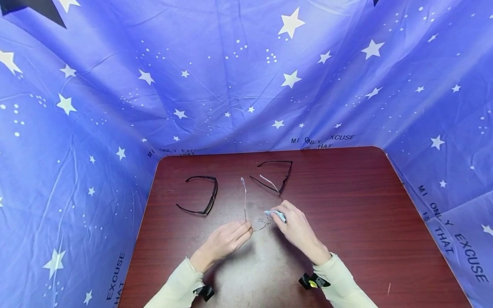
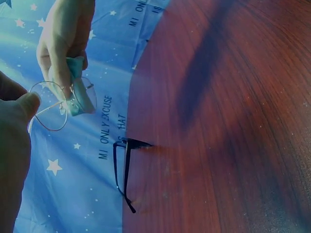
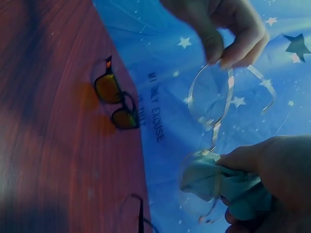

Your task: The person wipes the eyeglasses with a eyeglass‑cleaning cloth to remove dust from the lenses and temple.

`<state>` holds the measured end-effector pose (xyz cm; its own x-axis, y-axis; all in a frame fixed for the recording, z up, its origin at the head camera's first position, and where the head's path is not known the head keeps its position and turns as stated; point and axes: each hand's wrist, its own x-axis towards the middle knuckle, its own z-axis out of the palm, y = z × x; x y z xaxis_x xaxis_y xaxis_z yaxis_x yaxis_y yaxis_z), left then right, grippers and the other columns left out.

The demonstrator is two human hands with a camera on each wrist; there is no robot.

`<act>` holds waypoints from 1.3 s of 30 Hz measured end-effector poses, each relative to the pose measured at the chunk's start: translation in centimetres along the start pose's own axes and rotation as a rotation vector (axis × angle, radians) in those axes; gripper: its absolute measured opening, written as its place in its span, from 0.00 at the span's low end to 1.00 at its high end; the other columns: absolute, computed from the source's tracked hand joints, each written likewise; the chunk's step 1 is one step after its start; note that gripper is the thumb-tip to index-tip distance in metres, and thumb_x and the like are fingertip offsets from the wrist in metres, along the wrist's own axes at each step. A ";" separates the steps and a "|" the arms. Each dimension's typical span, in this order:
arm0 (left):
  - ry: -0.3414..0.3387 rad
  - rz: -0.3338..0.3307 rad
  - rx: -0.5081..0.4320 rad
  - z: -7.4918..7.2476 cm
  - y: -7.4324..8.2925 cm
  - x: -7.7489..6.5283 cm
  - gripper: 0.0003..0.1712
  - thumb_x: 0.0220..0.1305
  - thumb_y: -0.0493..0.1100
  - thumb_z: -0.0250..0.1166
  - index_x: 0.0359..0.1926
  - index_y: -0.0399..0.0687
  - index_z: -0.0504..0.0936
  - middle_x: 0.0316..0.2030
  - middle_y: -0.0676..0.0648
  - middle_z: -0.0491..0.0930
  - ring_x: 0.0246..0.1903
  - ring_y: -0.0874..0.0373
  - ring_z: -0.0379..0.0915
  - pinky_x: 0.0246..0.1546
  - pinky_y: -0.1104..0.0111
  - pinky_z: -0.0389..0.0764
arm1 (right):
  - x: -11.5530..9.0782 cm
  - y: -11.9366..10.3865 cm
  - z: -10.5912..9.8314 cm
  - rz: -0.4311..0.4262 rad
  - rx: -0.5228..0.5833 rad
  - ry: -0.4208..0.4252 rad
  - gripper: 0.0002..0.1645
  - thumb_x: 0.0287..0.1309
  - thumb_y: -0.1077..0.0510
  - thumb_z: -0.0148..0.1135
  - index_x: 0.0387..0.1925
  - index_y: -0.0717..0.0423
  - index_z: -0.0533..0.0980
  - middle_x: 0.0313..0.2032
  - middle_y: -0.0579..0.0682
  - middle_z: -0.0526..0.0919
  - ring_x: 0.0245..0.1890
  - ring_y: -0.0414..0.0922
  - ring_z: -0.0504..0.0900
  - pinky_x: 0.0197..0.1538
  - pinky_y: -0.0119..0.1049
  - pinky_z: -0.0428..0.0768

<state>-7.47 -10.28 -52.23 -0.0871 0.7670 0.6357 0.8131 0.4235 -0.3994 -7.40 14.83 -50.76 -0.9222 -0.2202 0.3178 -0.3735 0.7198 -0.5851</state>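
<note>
A pair of eyeglasses (image 1: 259, 225) with thin wire rims and clear lenses is held above the table. My left hand (image 1: 227, 239) pinches it at the outer edge of one rim, as the right wrist view shows with the left thumb and fingers (image 3: 243, 46). My right hand (image 1: 295, 226) grips a light blue-green cloth (image 3: 201, 177), folded over the other lens. In the left wrist view the cloth (image 2: 83, 99) lies against that lens, partly behind the rim. The temples of the eyeglasses point away from me, unfolded.
On the dark red wooden table (image 1: 346, 192), black-framed glasses (image 1: 212, 199) lie at the left, temples open. Another black pair (image 1: 286, 179) lies beyond my right hand. Sunglasses (image 3: 108, 90) with orange-looking lenses show in the right wrist view. Blue star-patterned fabric (image 1: 231, 85) hangs around the table.
</note>
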 end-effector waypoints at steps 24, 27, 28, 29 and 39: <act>0.014 -0.025 0.031 0.1 0.4 -0.4 0.17 0.77 0.32 0.48 0.40 0.46 0.84 0.42 0.50 0.85 0.41 0.60 0.80 0.45 0.74 0.84 | 0.2 -0.8 -0.2 -0.033 -0.134 -0.022 0.06 0.64 0.60 0.69 0.30 0.56 0.85 0.25 0.41 0.68 0.24 0.40 0.68 0.27 0.41 0.74; 0.007 -0.029 0.037 0.1 0.4 -0.4 0.18 0.77 0.32 0.48 0.40 0.46 0.84 0.42 0.50 0.85 0.41 0.60 0.80 0.46 0.73 0.84 | 0.1 -0.3 -0.3 -0.040 -0.206 -0.006 0.06 0.62 0.61 0.70 0.29 0.58 0.84 0.23 0.42 0.63 0.22 0.41 0.65 0.24 0.42 0.73; 0.004 -0.030 0.038 0.1 0.5 -0.4 0.18 0.77 0.32 0.47 0.40 0.46 0.84 0.42 0.50 0.85 0.41 0.60 0.80 0.46 0.73 0.84 | 0.0 -0.1 -0.3 -0.039 -0.221 -0.002 0.05 0.61 0.62 0.70 0.29 0.58 0.84 0.23 0.43 0.62 0.21 0.41 0.65 0.23 0.42 0.72; 0.003 -0.030 0.037 0.0 0.5 -0.4 0.18 0.77 0.32 0.47 0.40 0.46 0.84 0.42 0.50 0.85 0.41 0.60 0.80 0.46 0.73 0.84 | 0.0 0.0 -0.3 -0.033 -0.228 -0.004 0.05 0.60 0.62 0.71 0.29 0.59 0.84 0.23 0.43 0.61 0.21 0.41 0.64 0.23 0.42 0.72; -0.001 -0.037 0.037 0.1 0.6 -0.4 0.14 0.72 0.33 0.52 0.40 0.46 0.85 0.42 0.50 0.85 0.42 0.60 0.80 0.47 0.73 0.84 | 0.1 -0.9 -0.2 0.005 -0.103 -0.073 0.08 0.62 0.62 0.70 0.26 0.55 0.82 0.24 0.41 0.67 0.21 0.38 0.66 0.26 0.39 0.73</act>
<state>-7.01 -10.27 -52.75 -0.1179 0.7508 0.6499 0.7874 0.4694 -0.3996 -7.11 14.29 -50.11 -0.9304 -0.2608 0.2577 -0.3599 0.7842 -0.5056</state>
